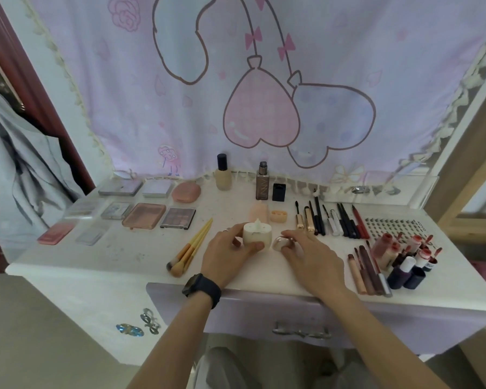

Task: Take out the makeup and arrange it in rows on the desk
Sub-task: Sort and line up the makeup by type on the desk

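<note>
- Got the cream jar [257, 237] wrapped in the left grip [227, 249], mid-front of the surface [118, 248], just right of the brushes [190, 248].
- Pinching a small shiny case [280, 243] in the right grip [312, 258], right beside the jar; maybe a highlighter, hard to tell.
- Best to set both down level, in line under the peach tube [259, 211], then let go gently.

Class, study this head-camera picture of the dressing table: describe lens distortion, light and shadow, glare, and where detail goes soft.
Head view: wide-angle lens bows the desk edge and leans the wooden frame; light is soft and even, with faint shadows beneath the left hand gripping the cream jar; a highlight on the shiny compact the right hand pinches; print on the lash card is blurred.
</note>
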### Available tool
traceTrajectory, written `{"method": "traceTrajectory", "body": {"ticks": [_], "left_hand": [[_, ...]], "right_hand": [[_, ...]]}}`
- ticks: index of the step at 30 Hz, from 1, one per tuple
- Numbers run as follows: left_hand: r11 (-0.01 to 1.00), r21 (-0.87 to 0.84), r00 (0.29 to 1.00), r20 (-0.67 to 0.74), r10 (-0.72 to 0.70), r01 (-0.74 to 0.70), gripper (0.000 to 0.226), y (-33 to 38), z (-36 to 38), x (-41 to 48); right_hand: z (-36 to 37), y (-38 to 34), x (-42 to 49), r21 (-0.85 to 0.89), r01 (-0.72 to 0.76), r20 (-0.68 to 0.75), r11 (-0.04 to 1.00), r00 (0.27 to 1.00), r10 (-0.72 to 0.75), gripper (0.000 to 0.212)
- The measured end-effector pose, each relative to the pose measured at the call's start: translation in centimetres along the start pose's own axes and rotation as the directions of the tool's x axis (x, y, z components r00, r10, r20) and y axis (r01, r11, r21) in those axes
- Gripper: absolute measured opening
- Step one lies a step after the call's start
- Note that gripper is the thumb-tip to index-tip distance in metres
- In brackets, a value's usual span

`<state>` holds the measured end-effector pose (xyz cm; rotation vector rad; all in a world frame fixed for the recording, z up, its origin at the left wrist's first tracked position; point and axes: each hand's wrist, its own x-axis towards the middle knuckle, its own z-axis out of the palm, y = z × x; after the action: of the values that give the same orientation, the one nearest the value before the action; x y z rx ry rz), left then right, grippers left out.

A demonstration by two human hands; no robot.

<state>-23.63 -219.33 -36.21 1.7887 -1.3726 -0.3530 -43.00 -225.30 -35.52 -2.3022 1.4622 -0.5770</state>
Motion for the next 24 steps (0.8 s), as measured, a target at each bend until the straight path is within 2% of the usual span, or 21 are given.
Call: {"method": "traceTrajectory", "body": {"ticks": [3,13,24], "left_hand": [[1.0,0.005,1.0,-0.008,0.008,-0.008,0.046,-0.16,0.08,-0.02],[1.0,-0.012,1.0,-0.019,0.015,-0.015,0.046,-0.23,0.11,-0.14],[0.999,0.04,0.999,0.032,-0.003,0.002,0.047,-0.52,0.08,-0.27]], "right_hand": [[0.14,-0.04,-0.27,0.005,-0.034,-0.027,0.999,0.999,0.034,0.039],[0.01,-0.09,-0.33,-0.018,-0.023,-0.031,1.0,0.999,0.023,0.036],[0.5,0.35,-0.36,0.0,-0.02,-0.044,1.0,0.999,0.02,0.032]]}}
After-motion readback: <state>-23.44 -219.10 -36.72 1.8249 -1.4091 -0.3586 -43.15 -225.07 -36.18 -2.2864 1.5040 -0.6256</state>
